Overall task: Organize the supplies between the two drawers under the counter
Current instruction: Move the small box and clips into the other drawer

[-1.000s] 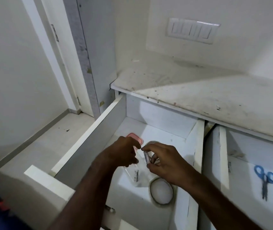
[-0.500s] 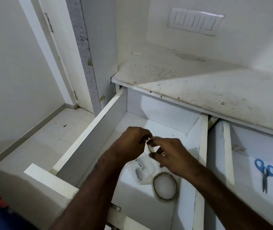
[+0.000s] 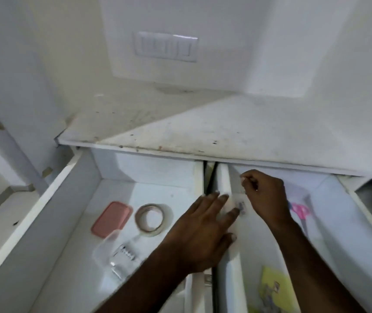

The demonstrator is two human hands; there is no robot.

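A small clear plastic bag (image 3: pixel 240 205) with a few dark bits inside hangs at the centre of the frame, over the inner wall of the right drawer (image 3: pixel 338 213). It looks light, limp and slippery, best taken by its top edge. The right hand (image 3: pixel 265 195) pinches that top between thumb and fingertips, the rest curled. The left hand (image 3: pixel 203 231) is spread flat, fingers straight and apart, tips touching the bag's lower part over the divide. In the left drawer (image 3: pixel 72 222), lower left, lie a pink lid (image 3: pixel 112 218), a tape roll (image 3: pixel 150 217) and a clear box (image 3: pixel 115 254).
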